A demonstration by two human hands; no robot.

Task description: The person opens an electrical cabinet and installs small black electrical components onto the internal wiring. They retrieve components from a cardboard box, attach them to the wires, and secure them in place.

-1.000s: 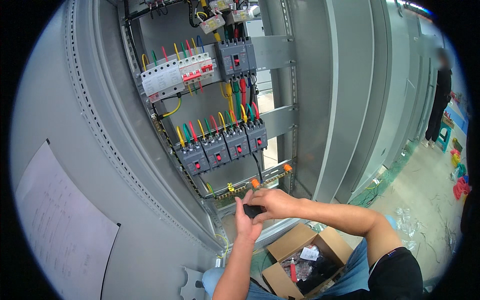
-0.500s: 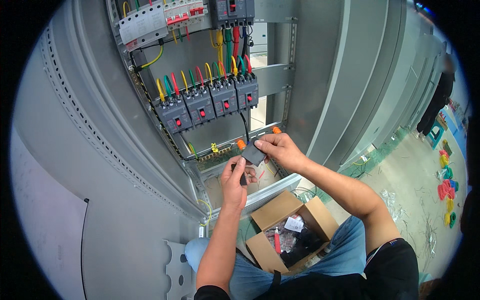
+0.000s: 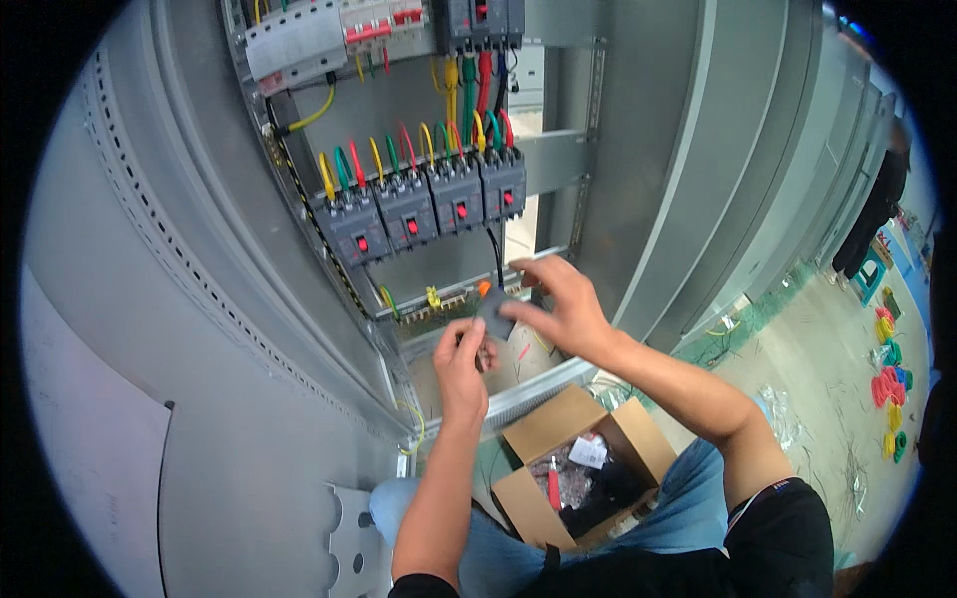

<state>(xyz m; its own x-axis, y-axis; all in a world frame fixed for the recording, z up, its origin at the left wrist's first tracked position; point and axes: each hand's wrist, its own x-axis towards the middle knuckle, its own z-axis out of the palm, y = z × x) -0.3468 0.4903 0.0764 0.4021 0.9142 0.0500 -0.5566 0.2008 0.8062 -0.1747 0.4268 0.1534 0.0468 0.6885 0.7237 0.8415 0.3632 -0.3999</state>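
A dark grey, flat rectangular plastic piece (image 3: pixel 492 311) is pinched by its lower left edge between the thumb and finger of my left hand (image 3: pixel 462 371). Something small and dark shows under that hand's curled fingers, mostly hidden. My right hand (image 3: pixel 570 311) is at the piece's right side, smeared by motion, with thumb and fingers spread apart. Its thumb overlaps the piece; whether they touch I cannot tell. Beyond my hands, a row of several dark grey circuit breakers (image 3: pixel 407 219) with red toggles carries yellow, green and red wires on top.
Metal cabinet walls (image 3: pixel 638 140) rise at both sides. Below my hands, between my knees, an open cardboard box (image 3: pixel 525 506) holds a red-handled tool (image 3: pixel 553 483) and plastic bags. Coloured wire coils (image 3: pixel 887 389) lie on the floor at right; a person (image 3: pixel 882 199) stands farther back.
My right hand has loosened its pinch on the grey piece and its fingers have spread. The left hand still has the piece. The view has shifted slightly.
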